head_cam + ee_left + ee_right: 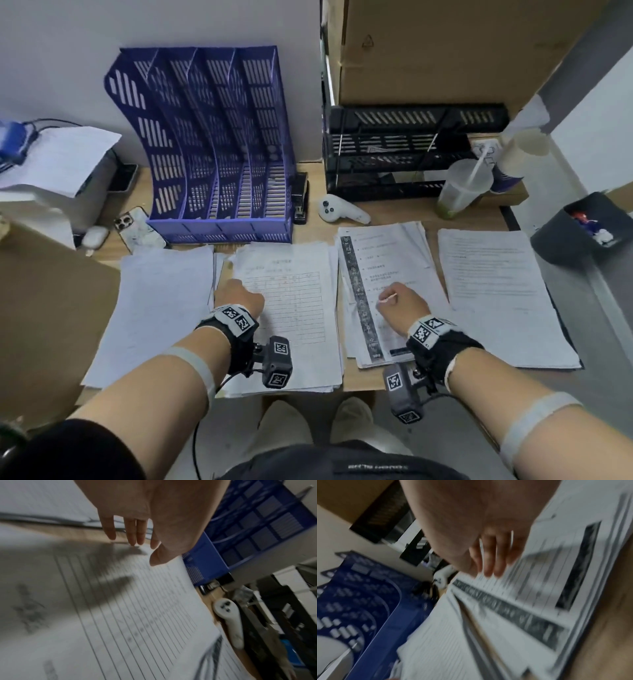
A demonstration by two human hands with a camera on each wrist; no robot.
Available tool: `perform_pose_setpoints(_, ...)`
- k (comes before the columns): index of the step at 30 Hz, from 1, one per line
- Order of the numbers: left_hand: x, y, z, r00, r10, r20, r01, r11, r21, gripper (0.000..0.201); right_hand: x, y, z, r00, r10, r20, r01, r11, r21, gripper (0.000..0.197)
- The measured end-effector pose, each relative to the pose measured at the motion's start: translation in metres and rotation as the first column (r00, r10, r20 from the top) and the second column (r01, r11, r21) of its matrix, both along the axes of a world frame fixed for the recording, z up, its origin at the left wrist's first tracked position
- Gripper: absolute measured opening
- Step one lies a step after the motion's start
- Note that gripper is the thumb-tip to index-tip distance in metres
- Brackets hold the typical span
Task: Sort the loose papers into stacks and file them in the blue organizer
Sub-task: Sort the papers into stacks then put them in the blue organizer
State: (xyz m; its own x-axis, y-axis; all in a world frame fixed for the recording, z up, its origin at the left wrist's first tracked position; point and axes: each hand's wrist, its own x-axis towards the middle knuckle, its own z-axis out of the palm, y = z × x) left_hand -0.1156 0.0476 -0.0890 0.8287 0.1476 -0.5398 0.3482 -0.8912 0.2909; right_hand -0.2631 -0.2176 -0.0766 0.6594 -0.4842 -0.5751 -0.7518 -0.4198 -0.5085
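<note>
In front of the blue organizer (pixel 219 147), the left hand (pixel 239 294) is hovering spread over the table sheet (pixel 294 301); the right hand (pixel 400 301) is likewise spread above the striped stack (pixel 376 260).

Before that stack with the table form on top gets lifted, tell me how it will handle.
The stack with the table form is loose thin sheets with uneven edges, so it will probably sag and fan apart unless squared first. The sheets may slide over one another. The left hand hovers over its upper left corner with straight fingers; lifting from one corner would likely peel off only the top sheets.
</note>
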Motion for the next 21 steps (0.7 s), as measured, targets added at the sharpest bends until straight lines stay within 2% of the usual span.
perform_pose_setpoints(2, 0.0, 0.015, -0.002, 1.0, -0.005, -0.021, 0.005, 1.0, -0.006, 0.073, 0.007, 0.034, -0.006, 0.987, 0.14, -0.077, -0.124, 0.974, 0.188, 0.018)
perform_pose_setpoints(3, 0.0, 0.02, -0.001, 1.0, -0.005, -0.028, 0.004, 1.0, -0.023, 0.071, 0.01, 0.048, -0.01, 0.976, 0.187, -0.107, -0.157, 0.958, 0.238, 0.023)
perform_pose_setpoints(4, 0.0, 0.024, 0.0, 0.999, 0.0, -0.04, -0.002, 0.998, -0.059, 0.064, 0.013, 0.058, -0.015, 0.963, 0.237, -0.127, -0.204, 0.952, 0.23, 0.028)
perform_pose_setpoints(6, 0.002, 0.033, -0.001, 0.998, -0.013, -0.059, 0.006, 0.993, -0.119, 0.053, 0.018, 0.073, -0.021, 0.937, 0.313, -0.152, -0.297, 0.947, 0.121, 0.034)
perform_pose_setpoints(8, 0.004, 0.039, -0.001, 0.996, -0.045, -0.079, 0.033, 0.99, -0.141, 0.045, 0.022, 0.08, -0.022, 0.939, 0.312, -0.147, -0.308, 0.95, 0.05, 0.035)
perform_pose_setpoints(12, 0.01, 0.047, -0.005, 0.986, -0.11, -0.123, 0.079, 0.968, -0.237, 0.021, 0.025, 0.083, -0.019, 0.955, 0.261, -0.139, -0.265, 0.964, -0.01, 0.02)
perform_pose_setpoints(13, 0.012, 0.048, -0.006, 0.985, -0.11, -0.131, 0.073, 0.963, -0.258, 0.02, 0.026, 0.083, -0.018, 0.956, 0.254, -0.145, -0.259, 0.966, -0.013, 0.019)
perform_pose_setpoints(17, 0.023, 0.052, -0.005, 0.983, -0.129, -0.129, 0.096, 0.967, -0.238, 0.039, 0.03, 0.079, -0.013, 0.952, 0.26, -0.16, -0.263, 0.965, -0.002, 0.017)
perform_pose_setpoints(21, 0.037, 0.055, -0.005, 0.984, -0.126, -0.126, 0.099, 0.974, -0.206, 0.047, 0.028, 0.077, -0.011, 0.958, 0.207, -0.2, -0.233, 0.965, -0.117, 0.011)
